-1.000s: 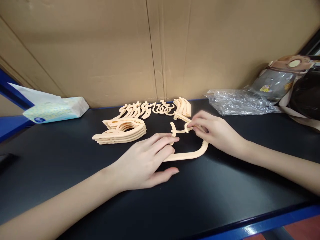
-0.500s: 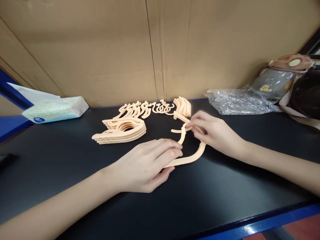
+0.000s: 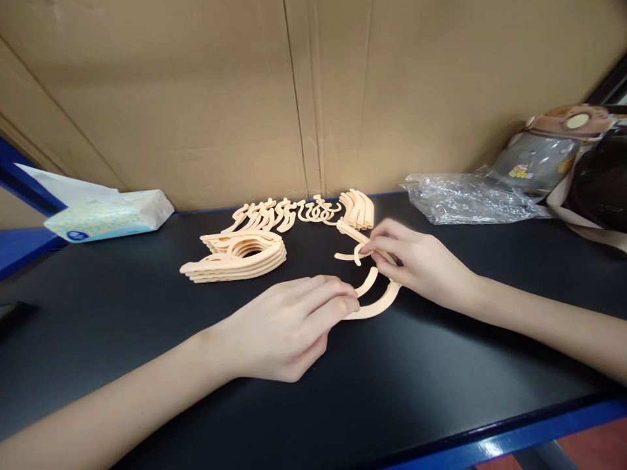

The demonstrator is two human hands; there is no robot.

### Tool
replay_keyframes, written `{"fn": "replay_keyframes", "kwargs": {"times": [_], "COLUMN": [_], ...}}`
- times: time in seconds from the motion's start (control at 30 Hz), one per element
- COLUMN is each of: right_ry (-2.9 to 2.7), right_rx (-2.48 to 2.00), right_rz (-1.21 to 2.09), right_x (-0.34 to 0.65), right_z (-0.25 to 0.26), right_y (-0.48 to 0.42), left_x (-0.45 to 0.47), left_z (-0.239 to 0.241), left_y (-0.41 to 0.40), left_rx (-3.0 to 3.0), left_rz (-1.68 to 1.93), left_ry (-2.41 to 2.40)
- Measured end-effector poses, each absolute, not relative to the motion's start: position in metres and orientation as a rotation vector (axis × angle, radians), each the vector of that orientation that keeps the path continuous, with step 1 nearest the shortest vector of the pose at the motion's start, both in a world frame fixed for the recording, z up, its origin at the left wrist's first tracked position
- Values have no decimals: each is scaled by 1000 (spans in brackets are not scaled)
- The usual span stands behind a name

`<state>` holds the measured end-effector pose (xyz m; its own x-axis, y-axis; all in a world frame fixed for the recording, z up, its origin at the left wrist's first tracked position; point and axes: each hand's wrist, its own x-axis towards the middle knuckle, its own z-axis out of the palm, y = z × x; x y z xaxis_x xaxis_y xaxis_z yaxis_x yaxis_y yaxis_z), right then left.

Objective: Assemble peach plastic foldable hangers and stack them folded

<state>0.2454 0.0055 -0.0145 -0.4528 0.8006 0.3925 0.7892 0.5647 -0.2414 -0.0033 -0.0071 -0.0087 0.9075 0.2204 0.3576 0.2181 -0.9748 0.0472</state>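
Between my hands is a cream plastic folding clothes hanger (image 3: 381, 303), partly hidden by my fingers. My left hand (image 3: 294, 326) is closed round one of its curved arms, at the near left. At the far right of it, my right hand (image 3: 416, 261) pinches the hanger near its joint, where a small curved hook piece (image 3: 346, 256) sticks out to the left. A stack of folded cream hangers (image 3: 240, 264) lies on the table just beyond my left hand. Behind are loose hooks (image 3: 318, 212), curved hanger pieces (image 3: 264, 215) and a bunch of longer arms (image 3: 357, 209).
A tissue pack (image 3: 112, 214) lies at the left on the black table (image 3: 441, 385). Crumpled clear plastic (image 3: 470, 199), a bottle with a brown lid (image 3: 533, 156) and a dark strapped item (image 3: 600, 183) are at the right. Cardboard (image 3: 206, 98) stands along the back.
My left hand's thumb has tucked in under its fingers. The curved piece at its fingertips has swung to the right, away from the hook piece. My right hand has barely moved.
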Motion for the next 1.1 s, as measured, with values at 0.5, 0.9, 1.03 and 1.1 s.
{"fn": "replay_keyframes", "kwargs": {"times": [0.5, 0.9, 1.03, 1.1], "right_ry": [-2389, -2434, -2503, -2539], "right_rx": [-1192, -1090, -1027, -981], "right_rz": [63, 14, -70, -117], "right_x": [246, 250, 250, 250], "right_z": [-14, -15, -16, -17], "right_y": [7, 10, 9, 9], "left_x": [-3, -4, -4, -3], "left_z": [-5, -8, -12, -13], "left_y": [-8, -7, -3, -2], "left_rx": [3093, 3114, 3064, 3057], "left_rz": [524, 511, 552, 596], "left_ry": [322, 437, 572, 635]}}
